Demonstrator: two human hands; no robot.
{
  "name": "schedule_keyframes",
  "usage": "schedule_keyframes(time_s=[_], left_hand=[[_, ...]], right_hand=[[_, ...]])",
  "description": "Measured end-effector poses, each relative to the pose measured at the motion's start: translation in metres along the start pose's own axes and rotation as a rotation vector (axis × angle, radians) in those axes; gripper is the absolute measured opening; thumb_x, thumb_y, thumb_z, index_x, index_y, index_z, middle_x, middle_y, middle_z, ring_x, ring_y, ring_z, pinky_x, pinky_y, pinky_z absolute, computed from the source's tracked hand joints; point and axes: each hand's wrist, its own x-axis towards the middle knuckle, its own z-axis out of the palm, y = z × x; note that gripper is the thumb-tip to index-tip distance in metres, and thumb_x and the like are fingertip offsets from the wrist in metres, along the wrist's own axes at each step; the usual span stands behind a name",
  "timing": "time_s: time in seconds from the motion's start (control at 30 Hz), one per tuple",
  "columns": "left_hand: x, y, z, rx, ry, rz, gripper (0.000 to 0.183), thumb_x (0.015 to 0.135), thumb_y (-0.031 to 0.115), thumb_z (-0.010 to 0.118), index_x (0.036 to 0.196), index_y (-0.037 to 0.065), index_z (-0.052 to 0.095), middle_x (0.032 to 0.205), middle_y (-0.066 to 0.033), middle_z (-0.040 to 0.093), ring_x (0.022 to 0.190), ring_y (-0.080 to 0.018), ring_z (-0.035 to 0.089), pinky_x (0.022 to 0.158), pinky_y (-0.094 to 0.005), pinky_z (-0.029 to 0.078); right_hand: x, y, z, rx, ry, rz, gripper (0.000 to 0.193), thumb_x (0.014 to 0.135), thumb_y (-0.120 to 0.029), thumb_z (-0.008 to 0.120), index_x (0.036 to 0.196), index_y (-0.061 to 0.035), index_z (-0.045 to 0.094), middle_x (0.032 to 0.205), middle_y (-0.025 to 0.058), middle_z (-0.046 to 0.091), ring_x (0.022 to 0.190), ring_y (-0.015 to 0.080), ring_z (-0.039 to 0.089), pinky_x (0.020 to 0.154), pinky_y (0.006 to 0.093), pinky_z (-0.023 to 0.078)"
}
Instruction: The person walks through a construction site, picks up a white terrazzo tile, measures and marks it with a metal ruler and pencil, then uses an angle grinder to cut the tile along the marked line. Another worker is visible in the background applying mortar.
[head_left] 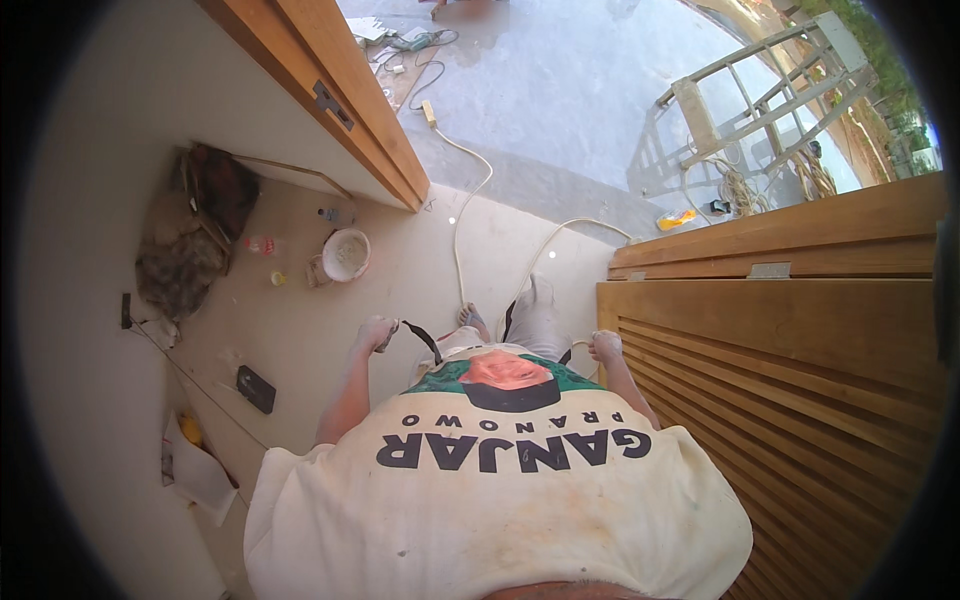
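Observation:
My left hand, dusted with white, is closed at the left of my waist. It pinches the end of a black strap that runs down to the front of my shirt. On the other side, my right hand is a closed fist beside the slatted wooden door. A short dark strap piece shows near it at my hip, but what the fist holds is hidden. Below my shirt are my light trousers and one sandalled foot.
A pale cable crosses the floor past my feet. Leftward stand a white bucket, a plastic bottle, piled sacks and a black case. Beyond the wooden door frame, a ladder and coiled cable lie outside.

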Motion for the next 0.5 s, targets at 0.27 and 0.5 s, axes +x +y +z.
schedule_keyframes(time_s=[0.27, 0.5], left_hand=[[0.092, 0.154, -0.062, -0.015, 0.031, -0.008, 0.04, 0.086, 0.036, 0.062, 0.095, -0.002, 0.067, 0.08, -0.0207, 0.07, 0.069, -0.03, 0.07, 0.061, -0.043, 0.055], [0.178, 0.17, -0.042, 0.402, -0.229, 0.14, 0.04, 0.085, 0.036, 0.062, 0.091, -0.003, 0.071, 0.081, -0.0225, 0.07, 0.069, -0.0302, 0.071, 0.063, -0.043, 0.056]], right_hand=[[0.089, -0.057, 0.001, -0.992, -0.296, -0.291, 0.026, 0.095, -0.017, 0.052, 0.088, -0.006, 0.075, 0.081, 0.0065, 0.074, 0.065, 0.0147, 0.069, 0.056, 0.0308, 0.057], [0.212, -0.275, -0.018, -0.743, -0.242, -0.321, 0.02, 0.093, -0.017, 0.059, 0.095, -0.0048, 0.074, 0.081, 0.0061, 0.072, 0.066, 0.0152, 0.068, 0.059, 0.0317, 0.056]])
